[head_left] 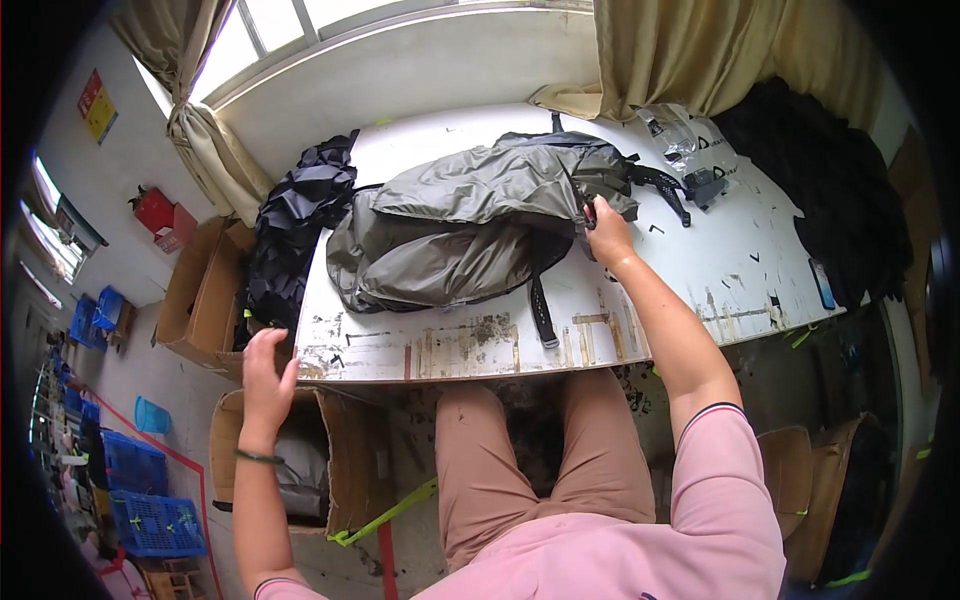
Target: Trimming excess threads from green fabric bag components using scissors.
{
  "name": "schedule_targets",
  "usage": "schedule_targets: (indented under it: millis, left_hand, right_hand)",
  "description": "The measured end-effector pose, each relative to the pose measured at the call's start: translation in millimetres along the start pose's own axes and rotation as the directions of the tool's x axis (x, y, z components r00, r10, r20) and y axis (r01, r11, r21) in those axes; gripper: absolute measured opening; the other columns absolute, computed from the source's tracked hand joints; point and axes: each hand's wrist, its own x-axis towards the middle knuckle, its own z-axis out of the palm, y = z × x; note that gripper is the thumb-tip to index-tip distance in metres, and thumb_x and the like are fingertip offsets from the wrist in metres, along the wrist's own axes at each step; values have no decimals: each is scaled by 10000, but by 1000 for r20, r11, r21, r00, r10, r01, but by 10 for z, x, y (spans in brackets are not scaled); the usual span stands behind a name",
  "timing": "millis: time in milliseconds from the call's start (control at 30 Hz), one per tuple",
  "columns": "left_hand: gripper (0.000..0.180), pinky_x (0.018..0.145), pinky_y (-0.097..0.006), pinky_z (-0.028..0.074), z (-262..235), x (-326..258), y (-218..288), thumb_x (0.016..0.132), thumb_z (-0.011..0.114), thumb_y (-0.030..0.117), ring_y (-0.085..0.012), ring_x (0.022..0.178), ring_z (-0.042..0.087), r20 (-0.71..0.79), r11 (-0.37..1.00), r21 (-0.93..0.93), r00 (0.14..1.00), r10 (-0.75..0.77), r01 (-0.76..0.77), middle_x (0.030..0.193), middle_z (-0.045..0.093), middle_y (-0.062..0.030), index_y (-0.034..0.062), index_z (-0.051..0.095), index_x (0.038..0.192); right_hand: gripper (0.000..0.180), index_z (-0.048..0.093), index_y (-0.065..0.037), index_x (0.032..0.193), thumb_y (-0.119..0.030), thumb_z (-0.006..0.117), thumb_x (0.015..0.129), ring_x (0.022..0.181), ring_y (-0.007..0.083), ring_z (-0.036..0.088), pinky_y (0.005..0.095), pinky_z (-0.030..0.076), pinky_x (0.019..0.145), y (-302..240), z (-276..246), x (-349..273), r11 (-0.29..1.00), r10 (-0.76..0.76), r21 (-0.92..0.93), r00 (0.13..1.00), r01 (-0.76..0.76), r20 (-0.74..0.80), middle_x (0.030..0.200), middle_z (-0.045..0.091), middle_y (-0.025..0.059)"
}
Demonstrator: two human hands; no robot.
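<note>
A grey-green backpack (450, 195) of thin, creased fabric lies across the white table (700, 280), its black straps spread out around it. At the bag's right end, my right hand (608, 235) is closed around a pair of dark scissors (582, 203), whose blades point away from me over the fabric. The fingers partly hide the handles. My left hand (268, 378) is raised off the table's left front corner, fingers apart and holding nothing. One black webbing strap (541, 312) hangs from the bag toward the front edge.
Black fabric heaps flank the table, a crinkled one (300, 225) left and another (825, 180) right. Clear plastic bags (690, 140) lie at the back right, a phone (821, 284) near the right edge. Cardboard boxes (205, 290) stand left; blue crates (155, 523) sit farther off.
</note>
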Motion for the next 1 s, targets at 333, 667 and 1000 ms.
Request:
schedule_targets:
  millis: [333,667,1000]
  left_hand:
    - [643,1127,-479,327,1436,1847,1226,736,726,63,-304,1273,490,70,944,135,954,293,-300,1317,548,-117,181,516,1332]
    - [513,814,-416,495,-164,678,2259,681,583,-60,-321,884,618,180,818,-86,799,574,-569,968,642,-109,98,651,1165]
    - [366,762,-422,541,197,-1497,1788,833,702,295,-328,898,678,949,901,-279,47,311,-333,927,688,-130,101,670,1142]
  right_hand:
    - [215,539,-11,911,-25,729,811,708,208,593,325,489,696,-294,-1769,-881,958,-278,54,957,282,-82,769,640,101]
    - [244,582,-21,852,22,779,715,676,135,568,291,456,628,-102,-3096,-2311,977,-95,208,976,53,195,752,611,56]
    - [327,614,-11,888,-246,821,795,752,149,579,325,476,698,606,-1796,-3909,921,-60,165,291,-352,955,799,642,98]
